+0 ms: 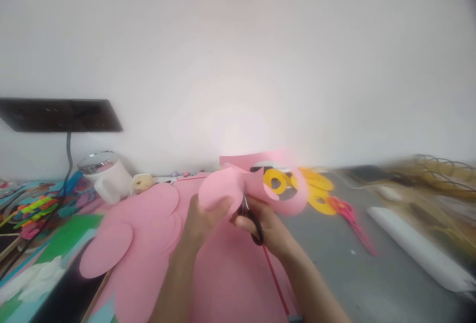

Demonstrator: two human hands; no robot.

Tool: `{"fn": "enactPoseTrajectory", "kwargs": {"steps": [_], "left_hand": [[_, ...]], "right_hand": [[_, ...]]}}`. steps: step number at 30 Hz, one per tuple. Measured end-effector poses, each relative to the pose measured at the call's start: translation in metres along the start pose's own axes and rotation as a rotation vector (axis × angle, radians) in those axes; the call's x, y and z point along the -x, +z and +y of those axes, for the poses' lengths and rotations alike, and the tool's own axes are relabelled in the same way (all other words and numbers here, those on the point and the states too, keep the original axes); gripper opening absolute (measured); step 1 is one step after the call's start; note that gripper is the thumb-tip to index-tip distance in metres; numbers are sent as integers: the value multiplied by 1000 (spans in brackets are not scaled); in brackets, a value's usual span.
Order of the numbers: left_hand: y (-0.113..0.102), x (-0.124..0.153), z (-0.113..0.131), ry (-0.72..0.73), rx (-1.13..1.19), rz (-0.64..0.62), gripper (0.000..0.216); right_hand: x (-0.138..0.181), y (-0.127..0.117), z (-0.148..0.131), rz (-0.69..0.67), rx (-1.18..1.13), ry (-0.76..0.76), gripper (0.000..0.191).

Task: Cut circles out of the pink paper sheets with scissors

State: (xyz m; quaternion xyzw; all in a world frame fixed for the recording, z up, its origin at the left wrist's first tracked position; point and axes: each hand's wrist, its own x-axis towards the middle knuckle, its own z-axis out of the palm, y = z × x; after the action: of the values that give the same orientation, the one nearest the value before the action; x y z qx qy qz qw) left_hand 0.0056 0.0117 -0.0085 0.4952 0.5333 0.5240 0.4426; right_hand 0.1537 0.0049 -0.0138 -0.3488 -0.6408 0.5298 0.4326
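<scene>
In the middle of the head view my left hand (206,221) grips a round piece of pink paper (219,189), thumb on top. My right hand (267,224) is closed round the dark handles of a pair of scissors (256,229). The scissor blades point up and away from me, at the right edge of the pink round. A curved pink offcut (297,199) hangs to the right of the blades, with more pink paper behind it. Several cut pink circles (107,249) lie to the left of my left hand, overlapping one another.
Yellow paper rings (320,204) and pink-handled scissors (353,224) lie on the grey table (330,263) at the right, near a long white object (416,243). At the back left stand a white mug (113,179) and a dark panel (59,115). Crumpled tissue (40,278) lies front left.
</scene>
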Motion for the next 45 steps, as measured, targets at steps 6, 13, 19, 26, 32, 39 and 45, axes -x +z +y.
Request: {"fn": "enactPoseTrajectory", "kwargs": {"steps": [6,13,19,26,32,39,45], "left_hand": [[-4,-1,1,-43,-22,-54,32],[-1,0,1,2,-13,3,30],[-2,-3,-4,26,-6,6,29],[-7,-5,-5,9,-15,-40,27],[-3,-2,-2,22,1,9,33],[-5,-4,-6,29,18,-13,32],[-6,-7,-13,15,35,-32,40]], "right_hand": [[0,0,3,4,-8,20,43],[1,0,5,28,-22,66,42],[1,0,6,31,-16,74,41],[1,1,7,60,-43,91,41],[1,2,6,73,-72,97,39],[2,1,10,81,-65,98,35],[2,1,10,82,-55,105,29]]}}
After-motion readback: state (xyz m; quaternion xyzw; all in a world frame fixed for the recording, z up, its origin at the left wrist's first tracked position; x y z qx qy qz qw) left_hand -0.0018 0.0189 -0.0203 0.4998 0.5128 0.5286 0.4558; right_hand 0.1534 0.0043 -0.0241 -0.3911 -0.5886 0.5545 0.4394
